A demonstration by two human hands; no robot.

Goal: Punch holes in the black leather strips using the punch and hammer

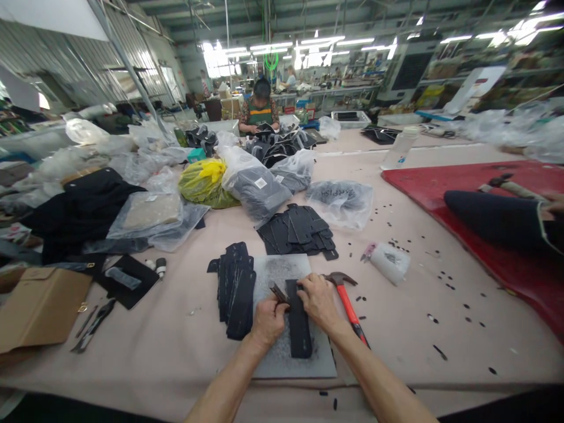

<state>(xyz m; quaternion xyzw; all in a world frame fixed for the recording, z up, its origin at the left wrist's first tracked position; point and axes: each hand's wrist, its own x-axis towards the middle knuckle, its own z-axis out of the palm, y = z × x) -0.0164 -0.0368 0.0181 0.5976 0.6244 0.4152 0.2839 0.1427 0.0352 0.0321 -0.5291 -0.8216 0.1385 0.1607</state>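
Observation:
My left hand (268, 322) is closed around a short metal punch (278, 291), which leans over the left edge of a black strip (300, 329). That strip lies lengthwise on a grey, scuffed board (275, 364). With bent fingers, my right hand (318, 296) grips the strip's far right edge. Just right of this hand rests a claw hammer (347, 302) with a red handle. Left of the board, partly on it, is a stack of similar black pieces (235, 291). Beyond it lies another spread pile of black pieces (297, 229).
Filled plastic bags (255, 182) and a yellow bag (203, 183) stand farther back. Small black cut-outs lie scattered at right, near a clear plastic packet (388, 263). A red mat (440, 188) bears a dark roll (493, 220). A co-worker (261, 108) sits across the table.

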